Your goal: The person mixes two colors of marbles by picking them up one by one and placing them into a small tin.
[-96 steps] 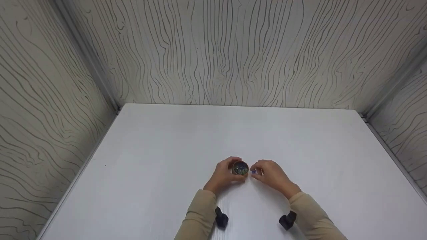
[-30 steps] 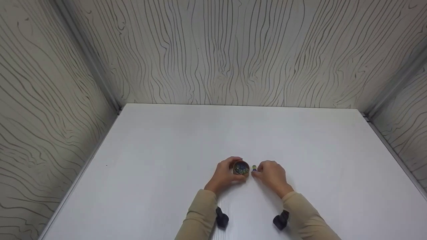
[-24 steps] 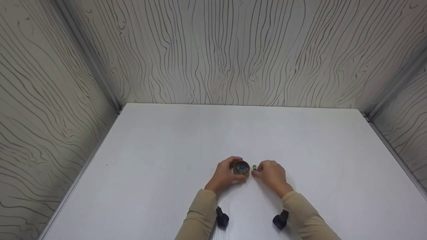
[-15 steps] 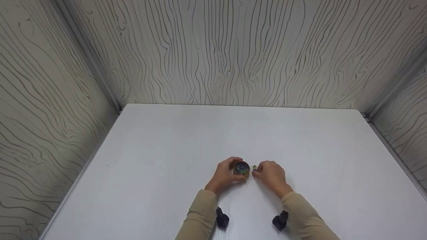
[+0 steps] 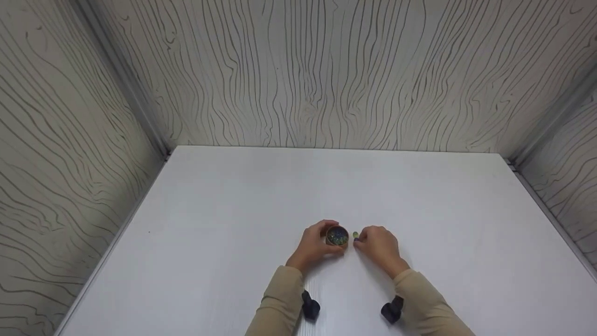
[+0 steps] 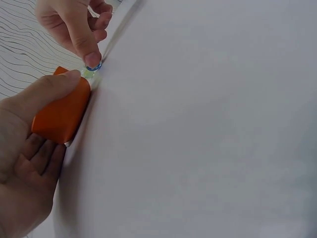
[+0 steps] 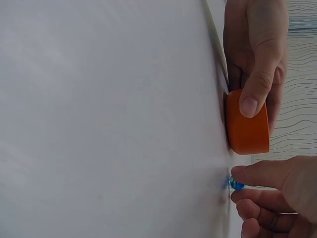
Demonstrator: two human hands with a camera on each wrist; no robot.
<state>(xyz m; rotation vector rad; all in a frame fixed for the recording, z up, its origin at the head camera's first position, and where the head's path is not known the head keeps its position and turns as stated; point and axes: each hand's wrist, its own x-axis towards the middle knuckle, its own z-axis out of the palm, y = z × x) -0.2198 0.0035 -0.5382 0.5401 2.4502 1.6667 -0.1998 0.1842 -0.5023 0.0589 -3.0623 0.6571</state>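
My left hand (image 5: 313, 244) holds a small orange cup (image 7: 247, 130) by its sides, thumb on the near side and fingers round the far side. The cup stands upright on the white table, and several blue and green glass marbles (image 5: 337, 237) show inside it. Just right of the cup, my right hand (image 5: 380, 245) pinches a blue marble (image 7: 238, 185) between thumb and forefinger, low at the tabletop. A green marble (image 5: 355, 234) lies right beyond those fingertips, between them and the cup. The other fingers of the right hand are curled in.
The white table (image 5: 233, 200) reaches back to a wood-grain-patterned wall (image 5: 298, 74), with similar panels at both sides. Black wrist-camera mounts (image 5: 310, 305) hang at the inner side of both beige sleeves (image 5: 277, 298).
Since the earliest frame, a green marble has come into sight beside the cup, and my right hand has turned and lowered its fingertips there. Lately it drew slightly towards me; my left hand stays put.
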